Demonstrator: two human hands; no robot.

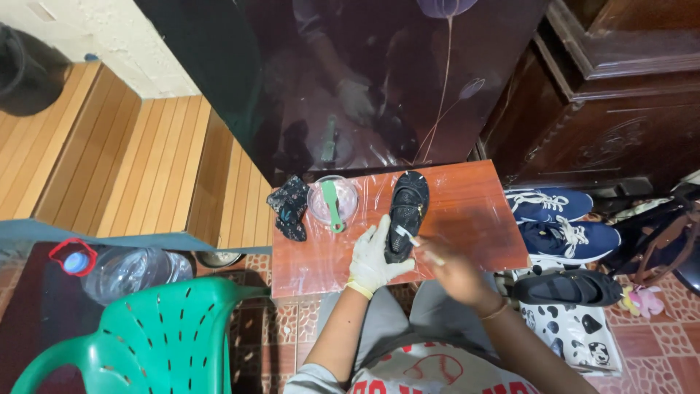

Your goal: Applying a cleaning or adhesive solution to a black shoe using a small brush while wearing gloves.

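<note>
Black shoe lying on the reddish worktop, long axis running away from the body, toe far, heel near. Left hand, gloved, grasping the heel end from the left side. Right hand, bare and blurred, pinching a thin pale stick, tip touching the heel; equally near.

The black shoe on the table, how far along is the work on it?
Laid out: clear bowl with a green brush. In hand: gloved left hand steadies the black shoe; bare right hand holds a thin white stick at it. The second black shoe lies untouched.
</note>
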